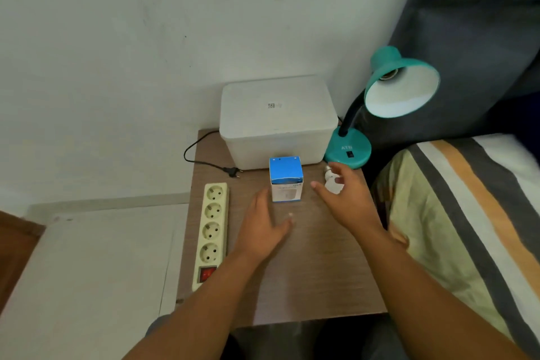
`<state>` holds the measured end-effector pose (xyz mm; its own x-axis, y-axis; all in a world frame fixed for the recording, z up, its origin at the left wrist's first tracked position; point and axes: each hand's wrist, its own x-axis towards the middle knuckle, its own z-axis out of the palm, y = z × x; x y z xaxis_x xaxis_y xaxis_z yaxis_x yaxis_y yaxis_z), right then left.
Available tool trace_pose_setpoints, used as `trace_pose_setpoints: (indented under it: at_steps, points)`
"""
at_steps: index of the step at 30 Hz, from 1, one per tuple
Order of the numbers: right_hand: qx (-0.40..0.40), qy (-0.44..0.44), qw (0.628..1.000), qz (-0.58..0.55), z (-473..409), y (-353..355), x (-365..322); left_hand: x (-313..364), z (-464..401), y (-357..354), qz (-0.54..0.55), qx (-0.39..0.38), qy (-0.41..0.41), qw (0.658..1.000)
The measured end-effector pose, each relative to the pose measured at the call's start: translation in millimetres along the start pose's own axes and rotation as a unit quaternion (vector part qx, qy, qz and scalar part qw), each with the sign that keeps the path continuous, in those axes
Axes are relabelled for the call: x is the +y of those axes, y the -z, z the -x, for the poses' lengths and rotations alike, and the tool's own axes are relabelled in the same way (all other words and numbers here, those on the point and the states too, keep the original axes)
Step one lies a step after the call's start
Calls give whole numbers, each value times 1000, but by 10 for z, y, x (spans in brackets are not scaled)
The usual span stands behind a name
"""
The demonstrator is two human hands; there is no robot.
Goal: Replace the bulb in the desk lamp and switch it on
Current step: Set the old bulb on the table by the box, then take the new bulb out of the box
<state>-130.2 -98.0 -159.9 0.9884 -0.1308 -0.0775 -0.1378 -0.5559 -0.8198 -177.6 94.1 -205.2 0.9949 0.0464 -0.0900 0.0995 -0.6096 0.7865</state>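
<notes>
A teal desk lamp (349, 149) stands at the back right of the small wooden table (306, 272). Its shade (401, 90) faces me and the socket inside holds no bulb. A white bulb (331, 181) lies on the table by the lamp's base, partly hidden by my right hand (346, 199), which hovers over it with fingers spread. A blue and white bulb box (285, 183) stands upright mid-table. My left hand (263, 225) is open just left of the box, fingertips near its side. The lamp's black plug (232, 171) lies loose on the table, unplugged.
A cream power strip (211, 231) with a red switch lies along the table's left edge. A white lidded storage box (277, 120) sits at the back against the wall. A bed with a striped blanket (467, 213) borders the table on the right.
</notes>
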Motion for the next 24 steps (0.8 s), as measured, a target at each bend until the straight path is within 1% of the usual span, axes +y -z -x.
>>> trace_pose_setpoints:
  at_steps: [5, 7, 9, 12, 15, 19, 22, 24]
  points:
    - [-97, 59, 993, 22, -141, -140, -160, 35, -401, 113, 83, -19, -3, 996]
    - [-123, 78, 989, 35, -218, -196, -165, 37, -506, 146, 126, -38, -15, 991]
    - [-135, 85, 986, 49, -265, -225, -177, 24, -570, 172, 145, -57, -12, 988]
    - [-126, 105, 984, 68, -314, -244, -155, -14, -637, 182, 166, -73, -1, 984]
    - [-119, 116, 983, 79, -320, -236, -146, -56, -688, 166, 169, -68, 8, 983]
    - [-116, 132, 982, 76, -328, -227, -159, -95, -737, 174, 156, -60, 6, 986]
    - [-107, 127, 985, 55, -333, -203, -228, -116, -754, 203, 133, -44, -3, 990]
    - [-92, 121, 987, 48, -337, -189, -299, -130, -749, 217, 113, -46, -11, 992]
